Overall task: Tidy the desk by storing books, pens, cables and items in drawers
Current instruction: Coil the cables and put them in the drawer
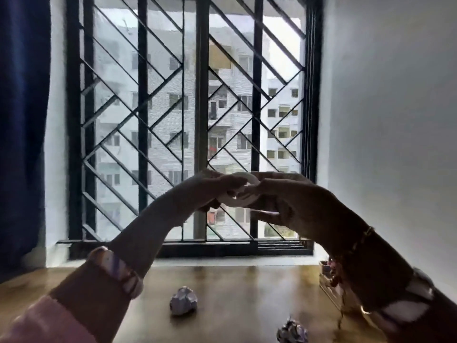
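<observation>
Head view, backlit, hands in silhouette. Both arms raised in front of the barred window (193, 120). Left hand (210, 191) and right hand (291, 201) meet at a pale ring-shaped object, likely a roll of tape (241, 191), held up in the air between them, well above the counter (235, 293). Left hand's fingers are curled around the ring's left edge; right hand grips its right side, fingers wrapped over it. A thin pale strip shows just under the right hand; cannot tell what it is.

Striped cuff on each wrist; a thin bracelet (363, 237) on the right forearm.

On the brown wooden counter: one crumpled paper ball (183, 304) near the middle, a second crumpled ball (293, 332) at the lower edge, well apart from the first. At the counter's right side, partly hidden behind the right arm, a cluttered small organiser (326, 271); contents too dark to tell.

Dark blue curtain (22, 132) at far left. Grey wall (395, 120) at right. Apartment block visible through the glass.
</observation>
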